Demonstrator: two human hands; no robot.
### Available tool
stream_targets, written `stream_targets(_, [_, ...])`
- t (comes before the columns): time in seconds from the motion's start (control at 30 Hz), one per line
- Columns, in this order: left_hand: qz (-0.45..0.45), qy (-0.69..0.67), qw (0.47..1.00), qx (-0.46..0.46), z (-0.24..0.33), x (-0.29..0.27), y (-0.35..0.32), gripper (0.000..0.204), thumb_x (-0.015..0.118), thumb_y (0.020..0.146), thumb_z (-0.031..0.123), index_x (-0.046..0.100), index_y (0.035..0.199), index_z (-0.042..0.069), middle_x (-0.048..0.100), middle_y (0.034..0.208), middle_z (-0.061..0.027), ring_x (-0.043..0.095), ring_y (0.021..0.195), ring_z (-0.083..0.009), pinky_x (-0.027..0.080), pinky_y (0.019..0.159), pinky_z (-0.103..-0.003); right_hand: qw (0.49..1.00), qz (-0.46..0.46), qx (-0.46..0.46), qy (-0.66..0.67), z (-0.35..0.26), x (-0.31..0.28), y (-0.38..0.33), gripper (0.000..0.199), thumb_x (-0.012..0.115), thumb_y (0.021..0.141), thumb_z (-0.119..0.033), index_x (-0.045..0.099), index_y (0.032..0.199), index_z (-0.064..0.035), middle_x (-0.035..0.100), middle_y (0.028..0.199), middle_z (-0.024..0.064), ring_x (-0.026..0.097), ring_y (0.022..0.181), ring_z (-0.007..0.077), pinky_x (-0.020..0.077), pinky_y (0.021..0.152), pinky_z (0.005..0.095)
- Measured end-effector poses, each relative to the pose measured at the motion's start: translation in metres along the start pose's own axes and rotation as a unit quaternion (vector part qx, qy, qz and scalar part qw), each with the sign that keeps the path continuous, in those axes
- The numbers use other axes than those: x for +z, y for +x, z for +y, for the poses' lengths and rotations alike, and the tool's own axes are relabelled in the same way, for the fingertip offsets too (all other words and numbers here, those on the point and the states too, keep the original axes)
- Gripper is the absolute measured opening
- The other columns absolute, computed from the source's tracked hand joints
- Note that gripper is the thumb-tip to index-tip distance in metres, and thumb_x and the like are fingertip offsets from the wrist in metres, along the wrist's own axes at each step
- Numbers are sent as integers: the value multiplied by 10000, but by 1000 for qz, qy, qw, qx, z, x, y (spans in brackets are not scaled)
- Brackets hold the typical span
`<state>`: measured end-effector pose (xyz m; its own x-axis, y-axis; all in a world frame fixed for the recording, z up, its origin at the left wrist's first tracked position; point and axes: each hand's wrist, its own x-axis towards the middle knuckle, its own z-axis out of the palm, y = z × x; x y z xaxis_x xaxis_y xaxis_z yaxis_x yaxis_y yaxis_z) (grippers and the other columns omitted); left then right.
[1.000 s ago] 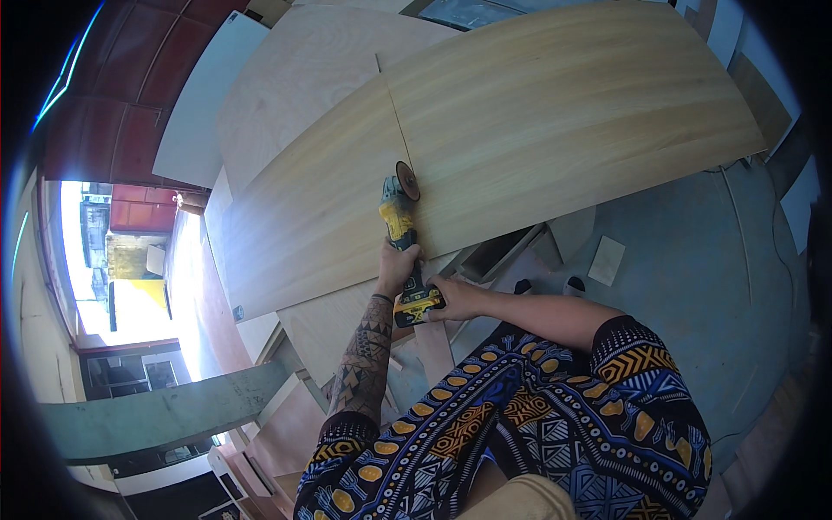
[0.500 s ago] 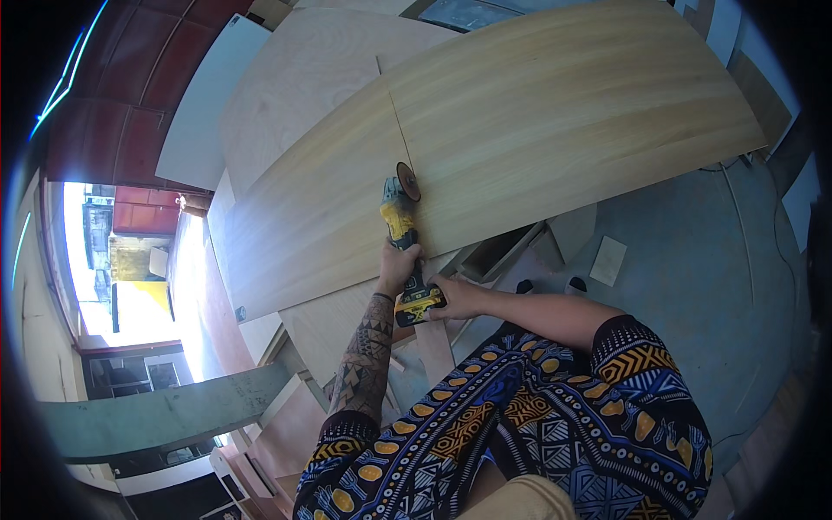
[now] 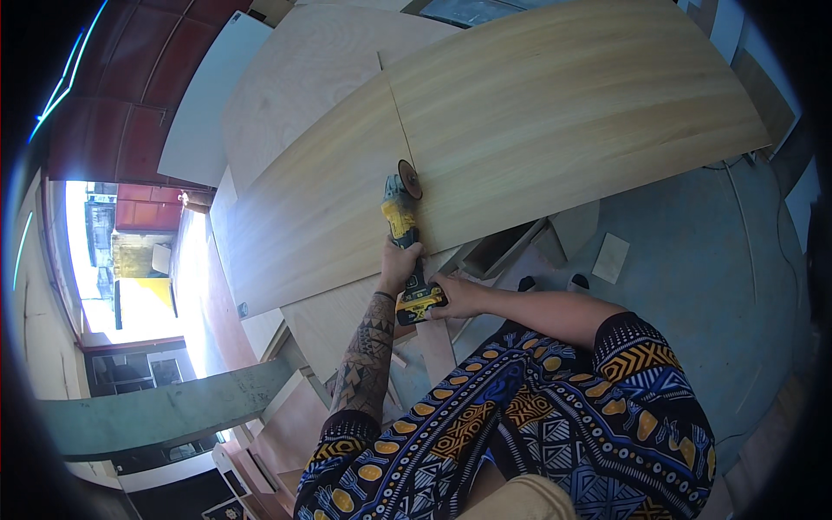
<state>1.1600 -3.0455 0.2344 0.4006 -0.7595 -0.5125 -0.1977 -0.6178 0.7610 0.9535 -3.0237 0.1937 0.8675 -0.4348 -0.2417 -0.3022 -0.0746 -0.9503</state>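
Note:
A yellow and black cordless angle grinder [image 3: 400,217] lies in line with my arms over a large wood-grain panel [image 3: 555,121]. Its round disc [image 3: 409,179] stands on edge at the near end of a thin dark cut [image 3: 399,117], which runs to the panel's far edge. My left hand [image 3: 399,263] is closed around the grinder's body, just behind its yellow part. At the battery end, my right hand [image 3: 458,296] grips the rear of the tool. Some of its fingers are hidden behind the grinder.
Another pale plywood sheet [image 3: 303,78] and a white panel [image 3: 208,95] lie beyond the wood-grain one. Under its near edge are an open box-like wooden piece [image 3: 503,249] and offcuts. A small board [image 3: 610,258] rests on the floor at right. A greenish beam [image 3: 173,412] crosses at lower left.
Both hands keep the same hold on the grinder. The whole view has shifted slightly; the disc stays about the same place on the panel.

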Motion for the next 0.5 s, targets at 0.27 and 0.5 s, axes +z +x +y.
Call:
stream_targets(0.27, [-9,-16,1000,-4,2,3,0,484,750,882,23,507,1301,18,717,917,-104,721,674,-194,622,594,-363,1000,4,-3,4,0,-3,-2,969,884,869,-590,500,1490,46,756,1242,337,765,1173,464,583,1058,500])
stream_targets(0.5, [-7,-13,1000,-5,-5,3,5,474,737,889,6,512,1306,20,721,930,-104,724,688,-196,620,593,-362,1000,7,-9,-16,1,-3,-2,957,883,874,-595,510,1477,46,751,1245,343,761,1175,473,584,1053,505])
